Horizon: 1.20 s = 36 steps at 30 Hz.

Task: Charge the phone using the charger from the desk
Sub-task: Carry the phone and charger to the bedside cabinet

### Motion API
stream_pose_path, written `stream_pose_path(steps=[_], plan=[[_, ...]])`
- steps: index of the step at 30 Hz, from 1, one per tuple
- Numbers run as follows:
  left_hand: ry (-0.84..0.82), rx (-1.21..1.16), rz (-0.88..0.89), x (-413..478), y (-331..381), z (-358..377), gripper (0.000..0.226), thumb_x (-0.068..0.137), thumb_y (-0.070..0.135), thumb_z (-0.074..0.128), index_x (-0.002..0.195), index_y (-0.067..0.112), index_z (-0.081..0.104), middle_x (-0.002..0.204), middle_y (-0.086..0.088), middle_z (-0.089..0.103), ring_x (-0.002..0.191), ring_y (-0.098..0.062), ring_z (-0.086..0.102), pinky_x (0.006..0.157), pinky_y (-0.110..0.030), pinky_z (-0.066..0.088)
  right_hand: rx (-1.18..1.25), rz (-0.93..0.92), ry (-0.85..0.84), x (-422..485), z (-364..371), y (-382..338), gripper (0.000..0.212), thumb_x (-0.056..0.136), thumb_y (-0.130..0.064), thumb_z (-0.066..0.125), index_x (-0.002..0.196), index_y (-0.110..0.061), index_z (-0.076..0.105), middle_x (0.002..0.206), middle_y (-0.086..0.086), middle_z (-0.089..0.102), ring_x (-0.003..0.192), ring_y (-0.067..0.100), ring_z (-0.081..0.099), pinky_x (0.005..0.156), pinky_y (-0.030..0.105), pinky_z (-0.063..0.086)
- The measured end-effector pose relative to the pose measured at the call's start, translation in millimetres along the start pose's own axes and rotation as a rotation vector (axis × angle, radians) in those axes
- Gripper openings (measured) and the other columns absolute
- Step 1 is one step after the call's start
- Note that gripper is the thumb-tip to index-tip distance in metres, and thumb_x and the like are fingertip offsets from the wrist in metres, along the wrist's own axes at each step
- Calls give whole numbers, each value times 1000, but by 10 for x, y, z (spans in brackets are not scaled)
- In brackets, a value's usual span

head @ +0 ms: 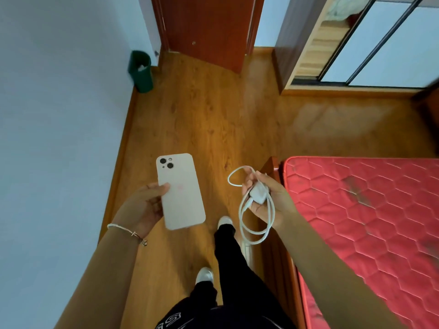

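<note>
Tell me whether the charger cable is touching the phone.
Apart. The head view shows wooden floor between the phone, held by the left hand, and the charger cable looped in the right hand.

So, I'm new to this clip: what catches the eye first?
The white-cased phone, camera side up in the left hand, and the white charger with its looped cable in the right hand stand out mid-frame over the wooden floor. Next come the red quilted mattress at right and the green bin by the left wall.
</note>
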State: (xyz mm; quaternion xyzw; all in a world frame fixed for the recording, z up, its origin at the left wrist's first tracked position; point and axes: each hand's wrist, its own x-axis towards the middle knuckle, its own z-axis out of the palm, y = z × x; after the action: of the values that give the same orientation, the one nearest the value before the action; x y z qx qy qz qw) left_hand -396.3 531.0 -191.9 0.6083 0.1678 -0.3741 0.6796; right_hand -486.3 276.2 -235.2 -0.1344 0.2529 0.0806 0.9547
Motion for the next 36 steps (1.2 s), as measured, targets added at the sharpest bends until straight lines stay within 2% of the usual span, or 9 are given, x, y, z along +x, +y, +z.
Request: stream_pose_path(steps=[6, 17, 21, 25, 28, 30, 32, 34, 36], plan=[[33, -34, 1, 652, 525, 546, 26, 87, 14, 55, 112, 9, 51, 114, -15, 61, 110, -32, 54, 100, -47, 41, 45, -20, -7, 449, 150, -766, 33, 77, -10, 67, 109, -4, 63, 78, 1, 66, 68, 11, 65, 69, 27, 57], [-26, 27, -20, 1569, 1254, 1486, 26, 87, 11, 55, 112, 10, 46, 119, -21, 55, 108, -34, 52, 107, -52, 34, 70, -98, -6, 953, 252, -1895, 23, 88, -14, 54, 105, -4, 67, 70, 1, 63, 63, 13, 63, 66, 25, 57], [-38, 46, -50, 1886, 1479, 1731, 26, 87, 10, 53, 112, 10, 46, 117, -21, 56, 110, -34, 52, 107, -52, 35, 91, -117, 36, 1157, 206, -2187, 22, 85, -13, 57, 103, -4, 67, 69, 0, 63, 63, 11, 63, 64, 26, 57], [-65, 67, -69, 2284, 1712, 1966, 20, 87, 9, 54, 106, 9, 48, 105, -15, 61, 94, -27, 58, 91, -41, 43, 108, -157, 64, 1400, 188, -2507, 24, 83, -13, 61, 104, -6, 67, 69, -1, 64, 64, 10, 63, 66, 26, 57], [-84, 72, -85, 2658, 1928, 2093, 5, 85, 9, 56, 88, 9, 52, 100, -12, 64, 94, -27, 59, 91, -40, 44, 115, -187, 69, 1638, 204, -2785, 25, 84, -13, 61, 107, -6, 66, 70, -2, 66, 65, 9, 64, 68, 26, 57], [-99, 75, -90, 2958, 2109, 2182, 5, 83, 9, 58, 82, 11, 54, 99, -12, 65, 94, -27, 59, 87, -40, 45, 118, -213, 79, 1825, 236, -3006, 26, 84, -13, 62, 108, -6, 66, 71, -2, 66, 65, 10, 64, 70, 26, 57], [-125, 86, -93, 3272, 2329, 2295, 4, 83, 10, 59, 86, 11, 58, 100, -11, 66, 95, -26, 60, 84, -38, 48, 140, -232, 95, 2023, 296, -3246, 27, 82, -13, 63, 108, -5, 66, 72, -1, 66, 66, 10, 65, 70, 26, 57], [-145, 97, -98, 3576, 2584, 2426, 14, 83, 10, 60, 97, 8, 59, 101, -10, 68, 95, -25, 62, 83, -37, 49, 163, -256, 118, 2220, 377, -3479, 30, 80, -12, 65, 109, -5, 66, 73, 0, 66, 66, 10, 65, 70, 26, 57], [-144, 103, -96, 3840, 2826, 2555, 15, 81, 9, 61, 96, 7, 60, 99, -9, 70, 93, -24, 65, 80, -38, 50, 186, -282, 138, 2387, 444, -3692, 37, 75, -10, 72, 110, -5, 66, 75, 1, 66, 68, 11, 65, 70, 27, 57]])
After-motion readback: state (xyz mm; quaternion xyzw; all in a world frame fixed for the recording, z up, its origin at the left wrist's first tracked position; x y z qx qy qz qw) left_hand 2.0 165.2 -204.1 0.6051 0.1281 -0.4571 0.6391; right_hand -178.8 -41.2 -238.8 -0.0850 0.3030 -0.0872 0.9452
